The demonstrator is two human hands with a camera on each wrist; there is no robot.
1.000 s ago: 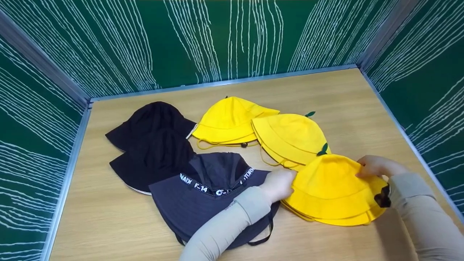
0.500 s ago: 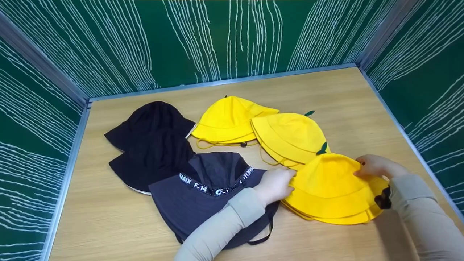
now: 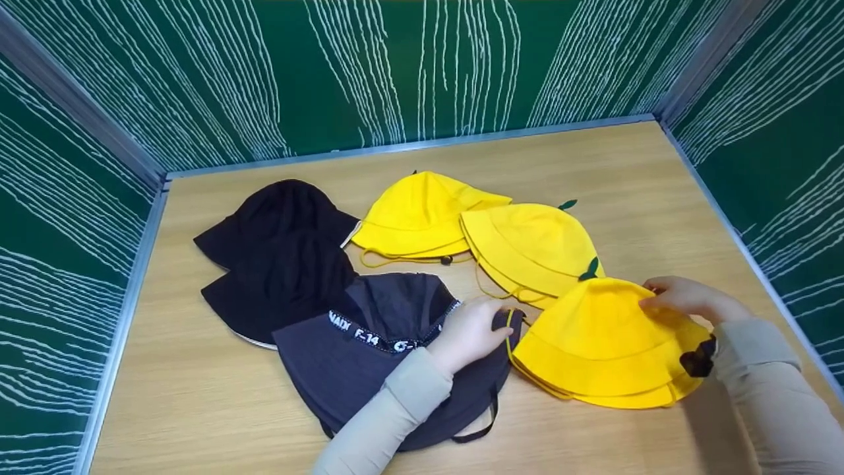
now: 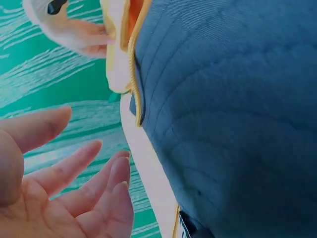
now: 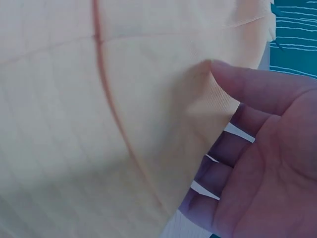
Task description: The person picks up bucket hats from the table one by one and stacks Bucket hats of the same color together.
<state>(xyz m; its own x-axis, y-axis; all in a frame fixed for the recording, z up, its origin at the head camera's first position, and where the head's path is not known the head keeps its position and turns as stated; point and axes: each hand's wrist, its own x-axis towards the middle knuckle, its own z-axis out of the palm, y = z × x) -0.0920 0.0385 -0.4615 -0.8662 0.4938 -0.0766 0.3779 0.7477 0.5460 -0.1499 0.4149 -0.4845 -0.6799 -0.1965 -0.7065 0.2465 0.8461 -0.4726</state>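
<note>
A yellow bucket hat point(image 3: 600, 343) with a green leaf on top lies at the front right. My right hand point(image 3: 682, 300) pinches its right side; in the right wrist view the thumb lies on the cloth and the fingers point(image 5: 215, 171) go underneath. My left hand point(image 3: 469, 333) is over the right part of a dark grey wide-brimmed hat point(image 3: 369, 376) with white lettering. Its fingers are spread and loosely bent with nothing between them in the left wrist view, beside the grey brim point(image 4: 223, 124). A yellow cord point(image 4: 133, 74) hangs against that brim.
Two more yellow hats point(image 3: 428, 218) overlap behind, one with a cord and dark toggle. Two black hats point(image 3: 280, 284) overlap at the left. The wooden table point(image 3: 171, 396) is bounded by green panels point(image 3: 461, 72) with white lines.
My left hand has let go of the front yellow hat's left edge and moved left over the grey hat. The right hand keeps its grip, nearly still.
</note>
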